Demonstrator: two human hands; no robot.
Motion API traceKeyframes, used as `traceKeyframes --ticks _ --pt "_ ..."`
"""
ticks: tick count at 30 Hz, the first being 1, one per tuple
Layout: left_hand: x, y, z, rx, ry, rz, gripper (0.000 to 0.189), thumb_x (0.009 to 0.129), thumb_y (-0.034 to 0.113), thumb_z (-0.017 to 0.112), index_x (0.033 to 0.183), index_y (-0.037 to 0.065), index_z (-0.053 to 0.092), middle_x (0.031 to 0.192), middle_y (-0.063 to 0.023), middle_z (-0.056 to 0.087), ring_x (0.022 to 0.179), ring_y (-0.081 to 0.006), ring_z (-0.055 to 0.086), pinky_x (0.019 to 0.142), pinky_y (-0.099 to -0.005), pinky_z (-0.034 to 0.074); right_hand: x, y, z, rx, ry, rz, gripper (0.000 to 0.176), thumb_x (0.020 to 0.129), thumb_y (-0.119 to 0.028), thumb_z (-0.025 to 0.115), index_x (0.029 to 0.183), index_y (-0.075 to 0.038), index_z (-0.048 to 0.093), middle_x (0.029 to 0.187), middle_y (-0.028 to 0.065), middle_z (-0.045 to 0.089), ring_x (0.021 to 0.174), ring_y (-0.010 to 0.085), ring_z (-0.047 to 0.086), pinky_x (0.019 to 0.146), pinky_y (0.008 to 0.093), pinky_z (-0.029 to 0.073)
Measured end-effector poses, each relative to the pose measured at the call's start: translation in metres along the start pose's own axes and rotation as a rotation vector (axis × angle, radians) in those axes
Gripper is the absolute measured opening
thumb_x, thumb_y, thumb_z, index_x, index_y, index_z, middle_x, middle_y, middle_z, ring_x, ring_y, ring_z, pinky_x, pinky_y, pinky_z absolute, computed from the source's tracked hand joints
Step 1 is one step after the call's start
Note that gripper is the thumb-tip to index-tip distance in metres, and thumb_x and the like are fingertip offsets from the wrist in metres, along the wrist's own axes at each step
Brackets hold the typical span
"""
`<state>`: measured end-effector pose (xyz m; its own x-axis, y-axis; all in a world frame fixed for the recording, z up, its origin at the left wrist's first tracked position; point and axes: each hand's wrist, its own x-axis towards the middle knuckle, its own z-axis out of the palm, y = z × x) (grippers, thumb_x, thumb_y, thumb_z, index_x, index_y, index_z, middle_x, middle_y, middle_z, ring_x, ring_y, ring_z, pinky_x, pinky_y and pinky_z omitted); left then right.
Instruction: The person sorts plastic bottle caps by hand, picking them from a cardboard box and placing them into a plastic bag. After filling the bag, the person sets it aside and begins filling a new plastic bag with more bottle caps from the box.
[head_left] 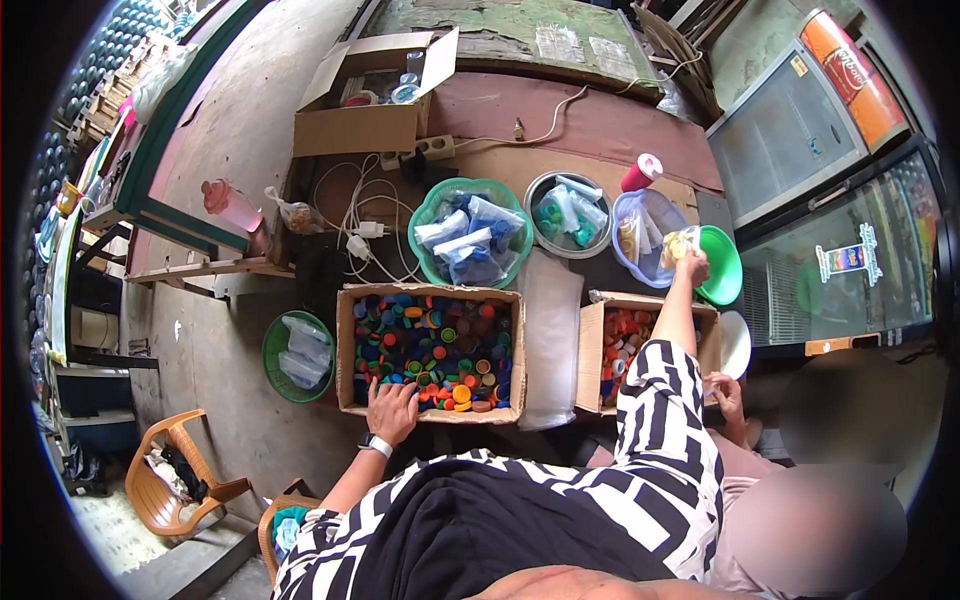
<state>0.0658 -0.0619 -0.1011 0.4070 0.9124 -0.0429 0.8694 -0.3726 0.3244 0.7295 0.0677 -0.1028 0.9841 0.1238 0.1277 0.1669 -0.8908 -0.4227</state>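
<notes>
My left hand (392, 412) rests with its fingers spread over the near edge of a cardboard box (346, 345). Many colourful plastic bottle caps (430, 340) fill that box. My right hand (692, 268) reaches far forward to the right, its fingers closed on a clear plastic bag of pale yellow pieces (677, 246), too small to identify surely. The bag is at the right side of a lavender basket (622, 225), which holds more plastic packets. Just right of this hand a green basin (722, 265) leans on its side.
A co-worker's hand (728, 396) is beside a second cardboard box (592, 355) of red and white caps. Packets fill a turquoise basket (420, 240), a metal bowl (540, 240) and a green basket (272, 350). Clear plastic sheets (550, 340) lie between the boxes. White cables (360, 215) trail behind.
</notes>
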Motion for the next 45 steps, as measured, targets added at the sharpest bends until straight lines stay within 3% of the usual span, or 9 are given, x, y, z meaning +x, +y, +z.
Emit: traceKeyframes --ticks 5,14,21,26,30,31,34,39,45 --pt "0.006 -0.002 -0.001 -0.005 -0.059 0.010 0.027 0.089 0.025 0.052 0.110 0.012 0.065 0.098 -0.0045 0.065 0.099 -0.0241 0.057 0.107 -0.0487 0.029 0.015 0.024 0.037 0.265 -0.043 0.143 0.041 0.088 -0.035 0.061 0.121 -0.013 0.050 0.118 0.0132 0.061 0.116 0.0388 0.052 0.092 0.0492 0.046" --pt "0.007 -0.003 -0.001 -0.035 -0.091 -0.009 0.027 0.088 0.026 0.054 0.108 0.011 0.066 0.099 -0.0047 0.065 0.100 -0.0242 0.057 0.107 -0.0492 0.029 0.011 0.050 0.049 -0.169 -0.177 0.166 0.047 0.088 -0.039 0.055 0.128 -0.016 0.052 0.129 0.0153 0.052 0.120 0.0355 0.046 0.100 0.0463 0.039" --pt "0.003 -0.005 -0.001 -0.029 -0.070 0.016 0.027 0.089 0.026 0.052 0.108 0.013 0.066 0.099 -0.0038 0.066 0.099 -0.0234 0.058 0.107 -0.0482 0.030 -0.004 0.038 0.060 -0.014 0.130 0.184 0.045 0.085 -0.038 0.059 0.118 -0.007 0.061 0.126 0.0213 0.052 0.118 0.0377 0.047 0.101 0.0479 0.038" --pt "0.002 -0.008 0.001 -0.048 -0.026 0.058 0.025 0.089 0.028 0.053 0.104 0.013 0.067 0.096 -0.0046 0.066 0.098 -0.0245 0.058 0.105 -0.0490 0.032 -0.098 -0.030 -0.007 0.245 0.080 0.011 0.033 0.080 -0.024 0.067 0.106 -0.005 0.065 0.108 0.0209 0.061 0.108 0.0339 0.056 0.094 0.0423 0.044" --pt "0.000 -0.013 0.007 -0.059 -0.014 0.120 0.026 0.091 0.029 0.051 0.104 0.013 0.066 0.095 -0.0051 0.065 0.096 -0.0253 0.058 0.103 -0.0483 0.034 -0.150 -0.011 0.020 0.585 -0.122 -0.442 0.023 0.081 -0.013 0.067 0.103 -0.007 0.066 0.103 0.0162 0.062 0.100 0.0316 0.057 0.090 0.0415 0.045" --pt "-0.001 -0.015 0.009 -0.067 -0.003 0.140 0.027 0.092 0.030 0.049 0.105 0.014 0.066 0.095 -0.0052 0.065 0.095 -0.0260 0.058 0.099 -0.0470 0.037 -0.183 -0.010 0.010 0.569 0.044 -0.609 0.021 0.079 -0.007 0.067 0.099 -0.001 0.066 0.091 0.0125 0.063 0.080 0.0229 0.061 0.077 0.0367 0.049" --pt "-0.003 -0.028 0.024 -0.130 -0.032 0.258 0.028 0.093 0.030 0.047 0.106 0.014 0.066 0.096 -0.0053 0.065 0.094 -0.0267 0.058 0.093 -0.0448 0.040 -0.262 0.017 -0.024 0.544 -0.166 -0.747 0.016 0.077 -0.007 0.067 0.093 -0.004 0.066 0.098 0.0137 0.062 0.092 0.0293 0.060 0.084 0.0379 0.048" --pt "0.009 -0.053 0.028 -0.461 -0.176 0.441 0.027 0.095 0.024 0.049 0.109 0.006 0.063 0.099 -0.0134 0.064 0.092 -0.0325 0.058 0.081 -0.0416 0.046 -0.339 0.108 -0.036 0.145 -0.391 -0.584 0.029 0.076 -0.007 0.070 0.103 -0.007 0.064 0.108 0.0159 0.058 0.105 0.0339 0.054 0.093 0.0412 0.043" --pt "0.027 -0.082 0.012 -0.612 -0.288 0.439 0.023 0.091 0.016 0.057 0.107 0.002 0.064 0.099 -0.0162 0.065 0.094 -0.0339 0.062 0.081 -0.0408 0.050 -0.393 0.197 -0.008 -0.135 -0.281 -0.507 0.025 0.085 -0.016 0.060 0.109 -0.009 0.064 0.114 0.0159 0.056 0.112 0.0331 0.052 0.096 0.0420 0.043"
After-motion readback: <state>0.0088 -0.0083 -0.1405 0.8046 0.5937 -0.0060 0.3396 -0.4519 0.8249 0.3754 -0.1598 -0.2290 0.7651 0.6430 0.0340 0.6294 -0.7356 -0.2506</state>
